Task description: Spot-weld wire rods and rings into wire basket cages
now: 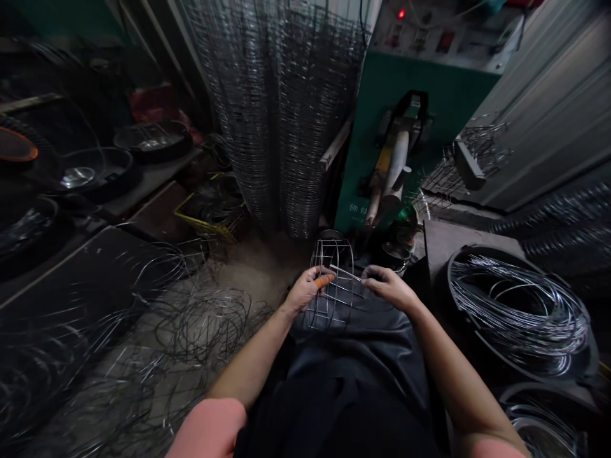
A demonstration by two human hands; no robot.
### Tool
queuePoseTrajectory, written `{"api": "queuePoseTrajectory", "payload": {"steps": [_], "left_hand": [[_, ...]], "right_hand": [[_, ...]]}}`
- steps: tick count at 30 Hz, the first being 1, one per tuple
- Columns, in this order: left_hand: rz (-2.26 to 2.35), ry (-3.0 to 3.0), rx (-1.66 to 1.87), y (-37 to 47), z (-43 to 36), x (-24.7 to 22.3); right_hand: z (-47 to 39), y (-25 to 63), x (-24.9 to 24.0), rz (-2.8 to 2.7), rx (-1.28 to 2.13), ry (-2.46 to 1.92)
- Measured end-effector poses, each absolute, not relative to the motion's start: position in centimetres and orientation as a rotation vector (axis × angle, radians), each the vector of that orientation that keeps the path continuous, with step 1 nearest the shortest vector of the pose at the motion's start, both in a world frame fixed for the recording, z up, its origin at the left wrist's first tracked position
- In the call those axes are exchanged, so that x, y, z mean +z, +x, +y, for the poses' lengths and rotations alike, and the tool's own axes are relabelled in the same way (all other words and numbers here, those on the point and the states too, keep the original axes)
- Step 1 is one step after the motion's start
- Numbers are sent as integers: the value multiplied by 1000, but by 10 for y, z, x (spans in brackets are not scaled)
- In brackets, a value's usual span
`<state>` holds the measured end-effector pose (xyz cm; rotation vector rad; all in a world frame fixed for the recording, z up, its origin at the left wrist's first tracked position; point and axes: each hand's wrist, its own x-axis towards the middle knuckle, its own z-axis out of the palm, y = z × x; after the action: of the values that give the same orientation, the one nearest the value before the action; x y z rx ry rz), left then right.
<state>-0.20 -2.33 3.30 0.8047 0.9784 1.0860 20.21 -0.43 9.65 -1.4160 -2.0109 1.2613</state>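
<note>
A round cage-like wire frame [337,299] rests over my lap on a dark apron [377,337]. My left hand [305,289] is closed on the left side of this frame. An orange piece [324,280] shows at its fingers; whether it is a finger wrap or a handle, I cannot tell. On the frame's right, my right hand [387,285] pinches the end of a thin pale metal rod [346,274]. The rod slants across the upper part of the frame towards my left fingers. Its far end lies close to them.
Ahead stands a green machine [424,83] with a lit red lamp. Tall stacks of wire rings [300,127] rise beside it. At right, a black tub [451,299] holds wire hoops [529,318]. Loose wire hoops [205,324] cover the floor at left, near a yellow crate [229,230].
</note>
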Motion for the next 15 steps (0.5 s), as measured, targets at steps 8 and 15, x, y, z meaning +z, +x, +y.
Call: {"api": "queuePoseTrajectory", "payload": {"steps": [8, 15], "left_hand": [[1041, 794, 1034, -5, -27, 37], [1004, 681, 1088, 2, -11, 49]], "right_hand": [[7, 217, 99, -2041, 939, -1445], [17, 238, 97, -2046, 651, -1467]]}}
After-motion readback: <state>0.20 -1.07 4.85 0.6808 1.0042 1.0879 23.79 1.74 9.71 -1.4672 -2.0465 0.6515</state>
